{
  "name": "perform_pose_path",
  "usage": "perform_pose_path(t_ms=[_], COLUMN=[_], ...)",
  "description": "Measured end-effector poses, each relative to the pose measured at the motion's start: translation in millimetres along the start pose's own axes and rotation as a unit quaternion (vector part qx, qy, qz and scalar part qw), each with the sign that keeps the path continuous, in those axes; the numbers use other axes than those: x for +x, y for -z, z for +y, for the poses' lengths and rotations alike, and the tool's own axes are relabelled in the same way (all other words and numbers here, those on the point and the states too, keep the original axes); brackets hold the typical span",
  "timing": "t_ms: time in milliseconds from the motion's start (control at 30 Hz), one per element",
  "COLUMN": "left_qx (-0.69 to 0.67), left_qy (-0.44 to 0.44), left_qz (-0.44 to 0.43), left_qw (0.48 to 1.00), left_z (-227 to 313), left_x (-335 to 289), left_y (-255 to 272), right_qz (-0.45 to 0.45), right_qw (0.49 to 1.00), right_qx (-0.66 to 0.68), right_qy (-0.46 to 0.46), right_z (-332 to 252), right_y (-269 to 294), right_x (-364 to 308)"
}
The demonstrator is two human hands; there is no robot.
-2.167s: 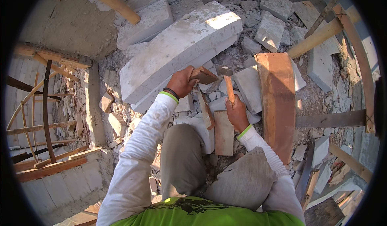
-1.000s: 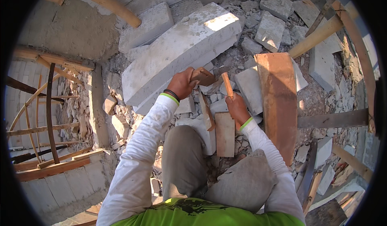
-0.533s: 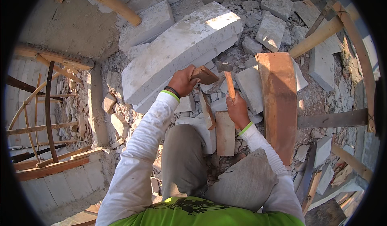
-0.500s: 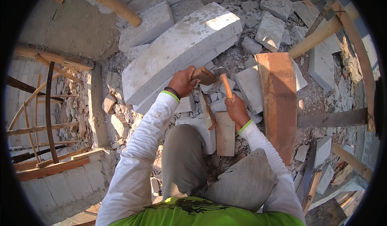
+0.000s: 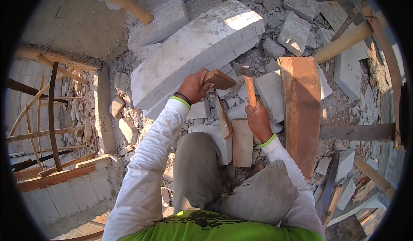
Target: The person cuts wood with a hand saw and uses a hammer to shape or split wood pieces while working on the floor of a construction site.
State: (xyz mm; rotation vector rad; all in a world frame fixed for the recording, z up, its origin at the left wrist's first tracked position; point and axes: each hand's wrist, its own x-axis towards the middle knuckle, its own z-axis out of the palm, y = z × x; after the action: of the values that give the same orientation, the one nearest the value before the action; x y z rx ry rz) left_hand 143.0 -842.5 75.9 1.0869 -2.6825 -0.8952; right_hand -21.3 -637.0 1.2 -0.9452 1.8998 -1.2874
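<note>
My left grip (image 5: 193, 86) clasps a wood block (image 5: 222, 79) jutting out to its right; my right grip (image 5: 259, 121) is wrapped around a hammer (image 5: 250, 90), a wide board (image 5: 302, 120) just beyond its right side.

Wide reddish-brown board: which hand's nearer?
Right. The right hand, gripping a wooden-handled tool, is just left of the wide reddish-brown board. The left hand, holding a small wood block, is farther off to its left.

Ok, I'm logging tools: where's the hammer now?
In the head view, right of centre: the hammer is in the right hand, its head right of the wood block in the left hand.
</note>
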Motion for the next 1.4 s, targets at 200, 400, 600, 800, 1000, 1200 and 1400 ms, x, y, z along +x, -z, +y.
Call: perform_pose_path(t_ms=[200, 400, 600, 800, 1000, 1200, 1400], left_qx=[0.011, 0.004, 0.019, 0.009, 0.001, 0.000, -0.008], left_qy=[-0.049, -0.023, -0.009, -0.009, -0.021, -0.030, -0.114], left_qz=[0.016, -0.007, -0.015, 0.005, 0.005, 0.052, 0.032], left_qw=[0.999, 1.000, 1.000, 1.000, 1.000, 0.998, 0.993], left_z=[6, 23, 15, 3, 20, 40, 71], left_x=[8, 14, 4, -10, 10, -41, -99], left_y=[-9, -12, -10, -1, -17, -52, -126], right_qz=[-0.059, -0.068, -0.026, -0.059, -0.053, -0.041, -0.082], right_qw=[0.995, 0.994, 0.995, 0.994, 0.989, 0.899, 0.924], right_qx=[-0.064, -0.066, -0.090, -0.016, -0.120, 0.362, 0.286], right_qy=[-0.057, -0.057, -0.024, -0.086, -0.060, -0.243, -0.239], right_z=[24, 50, 17, -14, 72, -29, 17], right_y=[18, 14, 3, 5, 15, 12, 12], right_x=[21, 26, 17, 12, 35, 4, 2])
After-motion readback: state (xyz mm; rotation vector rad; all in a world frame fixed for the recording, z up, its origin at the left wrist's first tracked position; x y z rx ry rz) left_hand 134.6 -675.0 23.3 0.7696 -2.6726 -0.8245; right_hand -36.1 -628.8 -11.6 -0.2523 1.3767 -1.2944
